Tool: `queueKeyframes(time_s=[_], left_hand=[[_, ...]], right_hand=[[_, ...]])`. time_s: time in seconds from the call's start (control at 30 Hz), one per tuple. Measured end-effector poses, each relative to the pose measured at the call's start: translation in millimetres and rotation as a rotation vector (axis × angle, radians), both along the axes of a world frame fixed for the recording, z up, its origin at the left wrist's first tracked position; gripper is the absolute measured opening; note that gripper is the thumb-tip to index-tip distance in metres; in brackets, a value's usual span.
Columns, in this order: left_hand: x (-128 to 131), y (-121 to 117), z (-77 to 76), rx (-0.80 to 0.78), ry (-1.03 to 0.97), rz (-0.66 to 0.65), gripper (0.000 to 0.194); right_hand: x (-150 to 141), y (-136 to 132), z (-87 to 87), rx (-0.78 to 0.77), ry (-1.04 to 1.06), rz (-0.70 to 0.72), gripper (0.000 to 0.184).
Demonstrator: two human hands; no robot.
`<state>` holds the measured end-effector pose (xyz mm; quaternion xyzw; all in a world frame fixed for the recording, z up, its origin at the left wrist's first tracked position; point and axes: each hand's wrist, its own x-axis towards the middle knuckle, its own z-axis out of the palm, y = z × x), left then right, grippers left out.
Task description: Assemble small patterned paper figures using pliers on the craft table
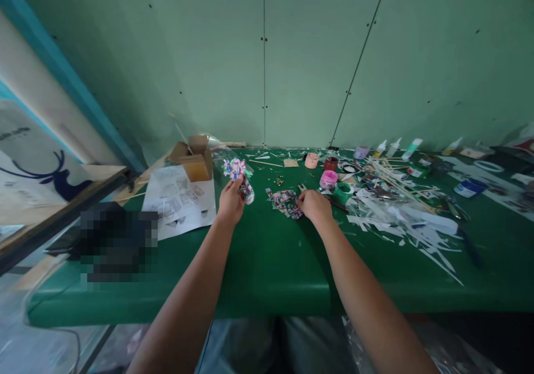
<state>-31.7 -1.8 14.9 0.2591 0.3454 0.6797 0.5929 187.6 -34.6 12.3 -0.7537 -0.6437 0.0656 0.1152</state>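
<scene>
Reaches across the green tabletop (283, 274), over the near edge, between white strips (375, 215) at right and printed paper (167, 212) at left. With the right hand (317, 206), meets the right end of a patterned pile (284, 202); has those fingers bent close together, but cannot tell whether pinching or only touching. With the left hand (230, 202), grasps a flowered piece (235, 168), slanting lengthwise from far left to near right. Shows a green gap between piece and pile; lies, as pile, leftward from the right fingers, nearer that hand, with gold beads (278, 181) just beyond.
</scene>
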Motion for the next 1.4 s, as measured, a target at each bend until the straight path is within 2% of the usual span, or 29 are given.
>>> queueKeyframes(time_s=[0.1,0.23,0.33,0.4,0.47,0.63,0.77,0.83,0.9,0.97,1.1,1.3,1.4], left_hand=[[1,-1,1.3,0.002,-0.004,0.001,0.019],[1,-2,2.6,0.005,-0.012,0.001,0.018],[1,-1,2.3,-0.002,-0.017,0.008,0.016],[0,0,1.5,-0.003,-0.021,0.005,0.016],[0,1,0.7,0.001,-0.017,-0.001,0.017],[1,0,1.6,0.003,-0.015,0.007,0.017],[1,-1,2.7,0.001,-0.012,-0.007,0.020],[0,-2,2.6,-0.011,-0.003,-0.012,0.021],[-1,-2,2.2,-0.023,0.012,-0.012,0.021],[-2,-1,2.0,-0.031,0.024,-0.009,0.020],[-1,-2,2.2,-0.023,0.019,-0.011,0.020],[0,-3,2.2,-0.049,0.019,0.026,0.021],[0,-2,0.0,-0.046,0.036,0.018,0.024]], right_hand=[[-1,0,-2.8,0.039,-0.056,0.006,0.024],[-2,0,-4.9,0.074,-0.057,0.012,0.019],[-3,2,-4.6,0.207,-0.014,0.027,0.024],[-5,3,-4.7,0.307,0.022,0.076,0.027],[-9,3,-5.6,0.344,0.051,0.145,0.026],[-26,5,-8.6,0.274,0.024,0.274,0.030],[-43,25,-2.5,0.191,-0.055,0.352,0.039],[-50,43,4.5,0.068,-0.092,0.383,0.044],[-54,62,12.5,-0.137,-0.122,0.375,0.055],[-57,76,19.3,-0.271,-0.129,0.378,0.055],[-61,85,25.7,-0.271,-0.110,0.420,0.043],[-68,82,26.7,-0.223,-0.077,0.477,0.044],[-69,83,26.0,-0.193,-0.046,0.533,0.036]])
